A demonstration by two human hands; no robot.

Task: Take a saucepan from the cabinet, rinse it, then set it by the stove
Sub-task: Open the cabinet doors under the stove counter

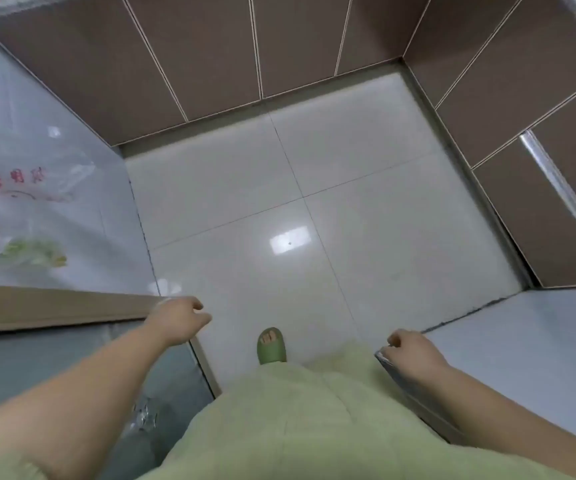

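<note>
Floor of pale glossy tile lies ahead of both hands. The left hand is loosely curled and empty beside a wooden edge. The right hand seems clenched on a blurred metal strip. No saucepan shows.

View: we have one camera only, worn on the head, wide-angle.
Facing: we look steeply down at the white tiled floor, toward the brown cabinet doors.
Nearness: our own green garment fills the bottom edge; one slipper shows just beyond.
Edges: left hand and right hand frame the lower corners.
Distortion: straight lines bow outward.
</note>
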